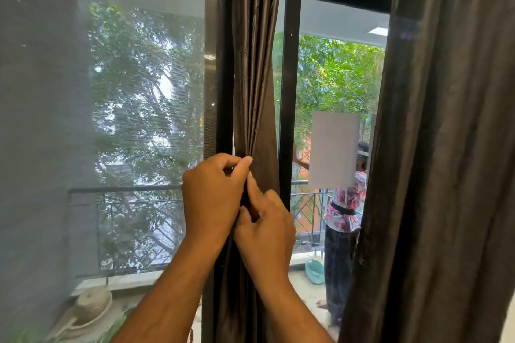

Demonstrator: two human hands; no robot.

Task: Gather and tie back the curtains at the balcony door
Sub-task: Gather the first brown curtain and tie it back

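Note:
A dark brown curtain [255, 64] hangs bunched into narrow folds in front of the black door frame [289, 92] at the middle. My left hand [213, 198] grips the bunch at about waist height, thumb and forefinger pinching the folds. My right hand [266, 227] sits just below and to the right, touching the left hand, its fingers closed on the same gathered cloth. A second brown curtain [434, 161] hangs loose and wide along the right side. No tie-back is visible; the hands hide the cloth between them.
Left of the bunch is a mesh screen panel [125, 120] with a balcony railing [133, 189] behind it. Through the open right side a person [344, 220] stands on the balcony next to a teal tub [315, 270]. A white fan [89, 306] lies at the lower left.

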